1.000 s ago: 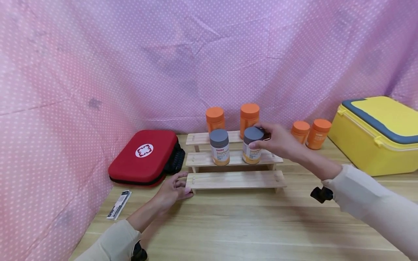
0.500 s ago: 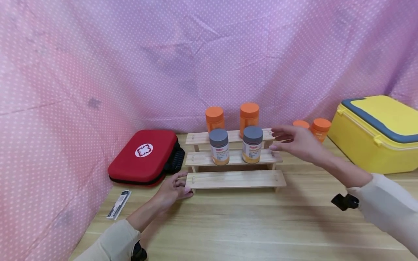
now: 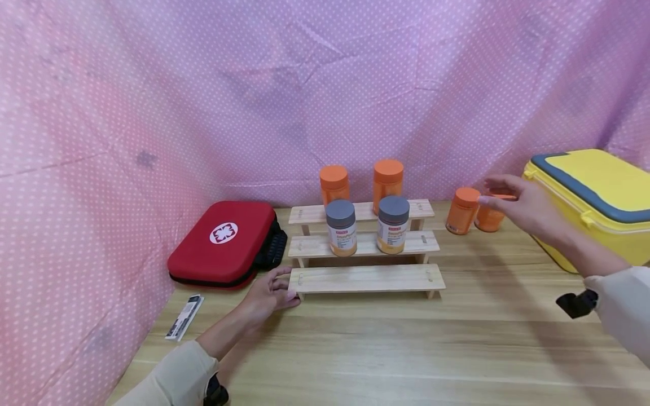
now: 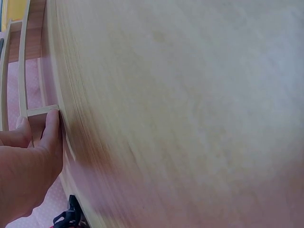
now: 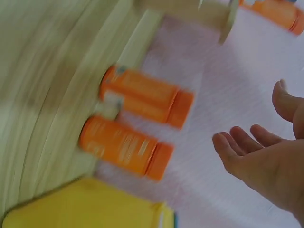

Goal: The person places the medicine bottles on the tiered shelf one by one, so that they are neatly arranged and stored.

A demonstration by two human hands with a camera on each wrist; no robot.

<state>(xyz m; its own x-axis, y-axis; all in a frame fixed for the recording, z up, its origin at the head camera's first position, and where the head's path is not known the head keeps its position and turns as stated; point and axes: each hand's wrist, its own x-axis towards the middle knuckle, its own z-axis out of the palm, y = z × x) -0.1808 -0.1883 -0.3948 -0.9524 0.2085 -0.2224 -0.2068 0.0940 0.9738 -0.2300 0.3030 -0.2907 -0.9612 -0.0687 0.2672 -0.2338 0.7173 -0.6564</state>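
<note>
A three-step wooden rack [image 3: 367, 280] stands on the table. My left hand [image 3: 266, 294] grips the left end of its lowest step; the left wrist view shows the thumb and fingers [image 4: 50, 130] about the end support. Two grey-capped bottles [image 3: 393, 225] stand on the middle step, and two orange bottles [image 3: 388, 183] on the top one. To the right of the rack, my right hand [image 3: 530, 206] hovers with loosely bent fingers, nothing held. It partly covers one orange bottle [image 3: 488, 220]; another orange bottle [image 3: 462, 213] stands just left of it. In the right wrist view, the hand is apart from both.
A red first-aid case [image 3: 223, 242] lies left of the rack, with a thin white packet [image 3: 184, 318] in front of it. At the right stands a yellow box [image 3: 599, 208] with a grey-edged lid. Pink dotted cloth [image 3: 304, 96] hangs behind.
My right hand has let go of the right grey-capped bottle on the middle step and moved right to the two orange bottles on the table. My left hand has stayed put.
</note>
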